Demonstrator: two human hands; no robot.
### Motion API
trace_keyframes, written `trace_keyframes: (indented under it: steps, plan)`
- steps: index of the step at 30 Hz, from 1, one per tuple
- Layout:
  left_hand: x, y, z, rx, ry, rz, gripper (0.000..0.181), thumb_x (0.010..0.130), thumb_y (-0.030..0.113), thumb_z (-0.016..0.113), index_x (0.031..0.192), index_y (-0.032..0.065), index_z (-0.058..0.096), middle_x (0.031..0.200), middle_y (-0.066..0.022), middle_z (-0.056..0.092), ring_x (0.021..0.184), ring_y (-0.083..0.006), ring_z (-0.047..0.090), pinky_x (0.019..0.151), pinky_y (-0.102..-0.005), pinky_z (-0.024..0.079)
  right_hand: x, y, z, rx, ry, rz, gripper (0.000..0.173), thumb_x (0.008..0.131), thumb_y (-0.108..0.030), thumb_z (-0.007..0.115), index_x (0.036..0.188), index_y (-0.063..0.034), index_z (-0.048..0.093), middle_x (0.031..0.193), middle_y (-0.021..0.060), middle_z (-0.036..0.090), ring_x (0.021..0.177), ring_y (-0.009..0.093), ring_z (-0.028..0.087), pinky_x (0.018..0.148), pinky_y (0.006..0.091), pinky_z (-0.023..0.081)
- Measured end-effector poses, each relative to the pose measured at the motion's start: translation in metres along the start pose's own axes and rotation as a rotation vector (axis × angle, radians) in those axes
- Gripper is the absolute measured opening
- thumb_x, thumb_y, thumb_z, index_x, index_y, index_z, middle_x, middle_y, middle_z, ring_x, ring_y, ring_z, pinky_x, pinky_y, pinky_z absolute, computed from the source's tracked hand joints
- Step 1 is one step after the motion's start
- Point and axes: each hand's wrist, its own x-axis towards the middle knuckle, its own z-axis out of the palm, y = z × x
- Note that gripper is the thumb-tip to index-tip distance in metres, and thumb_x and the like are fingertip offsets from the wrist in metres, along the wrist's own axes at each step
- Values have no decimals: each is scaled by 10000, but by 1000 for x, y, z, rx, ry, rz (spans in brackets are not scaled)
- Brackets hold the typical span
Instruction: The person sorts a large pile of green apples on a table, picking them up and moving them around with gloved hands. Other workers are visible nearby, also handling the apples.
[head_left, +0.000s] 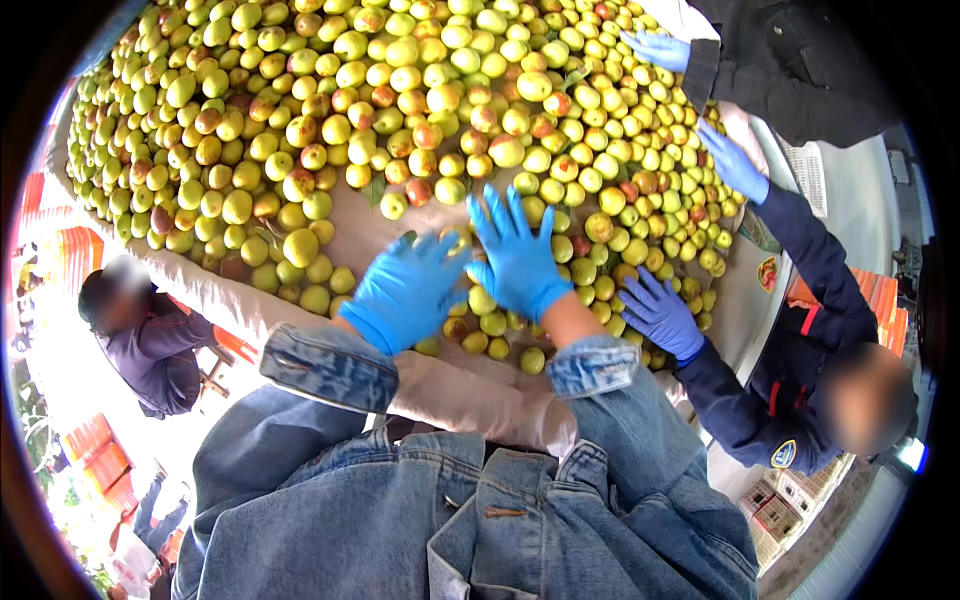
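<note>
Many small round green-yellow fruits with reddish-brown patches, resembling jujubes (301, 247), lie over a cloth-lined table (360, 225). My left hand (409, 289), in a blue glove, is palm down at the near part of the fruit, fingers spread and pointing up and to the right. Beside it, my right hand (517, 251), also blue-gloved, spreads its fingers over the fruit. The hands are close together, with fruits showing between and below them. What lies under the palms is hidden; neither hand visibly grips a fruit.
A padded cloth edge (225, 296) borders the table before me. On the right, a co-worker's purple-gloved hand (664, 315) is near my right hand, the other (731, 161) farther up. Another person's gloved hand (660, 51) reaches in at the top right. A person (157, 345) is at left.
</note>
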Motion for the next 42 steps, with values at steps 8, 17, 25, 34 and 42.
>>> trace_keyframes:
  steps: [8,17,25,34,42]
  plan:
    - [77,-66,4,208,61,-173,708,891,385,529,1461,126,198,1526,-146,90,1399,-334,134,1100,-526,180,3,20,-43,-35,36,-2,715,895,-443,484,1464,-132,181,1534,115,91,1401,342,130,1042,671,108]
    - [45,-34,-3,144,-111,108,562,851,339,556,1339,94,421,1388,-103,386,1333,-278,294,1064,-482,257,41,28,-5,-90,40,13,733,871,-480,489,1465,-174,189,1540,64,75,1393,371,122,1043,675,114]
    - [123,-83,-22,417,189,-222,694,884,483,500,1466,311,162,1528,-171,44,1410,-366,33,1051,-651,112,-62,33,-11,2,-71,54,734,837,-439,568,1439,-145,267,1514,72,185,1381,363,174,1043,662,147]
    - [77,-77,18,198,212,-176,725,827,463,594,1444,272,265,1516,-77,180,1393,-273,196,1062,-633,136,-52,45,-31,71,213,148,612,821,-298,609,1376,-161,391,1388,148,361,1286,357,323,1002,570,269]
    - [65,-96,24,-15,441,-69,514,776,307,691,1247,165,540,1414,-58,405,1315,-278,362,1060,-497,288,104,23,-21,395,357,19,398,772,-167,651,1158,-148,554,976,126,608,908,323,598,744,435,490]
